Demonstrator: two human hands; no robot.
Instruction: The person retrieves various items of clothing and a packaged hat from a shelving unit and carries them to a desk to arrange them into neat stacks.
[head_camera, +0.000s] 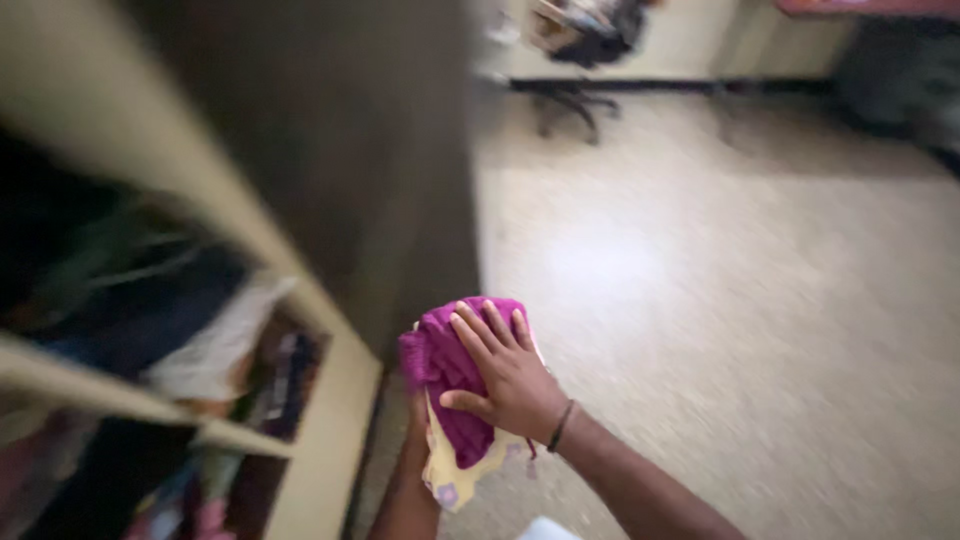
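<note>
Blurred shelves (150, 330) on the left, stuffed with what looks like clothing. Beside the cabinet, the left hand (418, 420) props a folded bundle from beneath, grip hidden. The purple cloth (445, 370) sits over a yellow one (450, 480). Right hand (510, 380) presses flat on top, fingers spread. Pale floor (720, 300) beyond.

Count, head view:
- hands: 2; right hand (510, 375) on top of cloth stack, left hand (418, 420) under it
- folded cloths in stack: 2; purple cloth (445, 365), yellow cloth (450, 480)
- open cupboard (330, 440): 1; contents blurred, uncountable
- black wristband (561, 425): 1
</note>
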